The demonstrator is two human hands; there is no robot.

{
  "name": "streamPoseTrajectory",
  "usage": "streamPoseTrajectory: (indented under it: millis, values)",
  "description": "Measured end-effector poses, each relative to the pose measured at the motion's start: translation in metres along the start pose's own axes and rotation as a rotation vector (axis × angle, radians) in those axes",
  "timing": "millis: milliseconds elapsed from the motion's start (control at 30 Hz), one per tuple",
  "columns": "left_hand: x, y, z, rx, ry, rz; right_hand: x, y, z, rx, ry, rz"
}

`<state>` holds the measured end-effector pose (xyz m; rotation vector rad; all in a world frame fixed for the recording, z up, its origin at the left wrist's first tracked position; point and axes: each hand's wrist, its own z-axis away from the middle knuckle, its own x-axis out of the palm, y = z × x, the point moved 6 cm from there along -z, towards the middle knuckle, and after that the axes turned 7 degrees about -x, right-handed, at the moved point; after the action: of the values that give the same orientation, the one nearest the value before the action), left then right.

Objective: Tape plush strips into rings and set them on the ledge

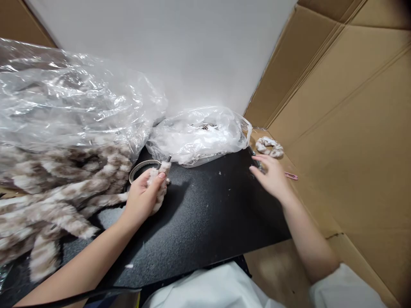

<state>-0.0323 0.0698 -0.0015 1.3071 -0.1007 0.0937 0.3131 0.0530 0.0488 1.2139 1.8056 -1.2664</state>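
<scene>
My left hand (144, 192) is closed around a brown-and-white furry fabric piece (161, 188), thumb on top. A short dark end (169, 158) pokes out of the fur above the thumb. Behind the fist a pale, dark-lined band (136, 169) curves in a loop. My right hand (271, 175) is at the right edge of the black table (199, 214), its thumb and fingers apart. By those fingertips lies a small dark, shiny object (258, 164), partly covered; its kind is unclear. Just beyond sits a furry ring like a scrunchie (269, 147).
Many furry strips (54, 205) pile up on the left, under a large clear plastic bag (80, 102). A smaller clear bag with white contents (199, 137) rests at the back. A pink slotted piece (291, 176) lies beside the cardboard wall (353, 128) on the right.
</scene>
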Motion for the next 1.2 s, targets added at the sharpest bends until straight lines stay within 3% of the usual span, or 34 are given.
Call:
streamPoseTrajectory:
  millis: [67,167,267,333,433,600,667,733,833,1000,1067,1133,1200]
  values:
    - [-0.002,0.002,-0.001,0.022,0.033,0.025,0.028,-0.059,0.022,-0.166,-0.163,-0.035]
    - [-0.008,0.003,-0.004,0.079,0.082,0.02,0.086,-0.147,0.064,-0.487,-0.534,-0.108]
    - [-0.013,0.001,-0.009,0.125,0.099,0.05,0.12,-0.189,0.076,-0.595,-0.615,-0.105]
    - [-0.015,-0.001,-0.012,0.125,0.101,0.088,0.131,-0.187,0.065,-0.579,-0.615,-0.078]
    - [-0.013,-0.001,-0.012,0.109,0.088,0.121,0.13,-0.15,0.038,-0.459,-0.614,-0.008]
    - [-0.007,0.002,-0.007,0.083,0.075,0.109,0.096,-0.043,0.019,-0.075,-0.555,0.248]
    - [-0.005,0.001,-0.007,0.084,0.058,0.127,0.08,-0.013,0.023,0.015,-0.53,0.308]
    - [-0.004,-0.002,-0.009,0.073,0.02,0.152,0.067,0.002,0.028,0.073,-0.505,0.344]
    - [-0.003,-0.005,-0.01,0.073,-0.009,0.142,0.061,-0.013,0.034,0.061,-0.477,0.339]
    - [-0.005,-0.002,-0.009,0.103,0.036,0.076,0.095,-0.102,0.036,-0.221,-0.511,0.107]
    - [-0.005,0.0,-0.008,0.107,0.051,0.069,0.11,-0.128,0.033,-0.298,-0.536,0.04]
    - [-0.005,0.003,-0.006,0.103,0.062,0.063,0.12,-0.137,0.027,-0.33,-0.543,0.018]
    - [-0.004,0.005,-0.004,0.095,0.066,0.058,0.122,-0.129,0.019,-0.32,-0.544,0.04]
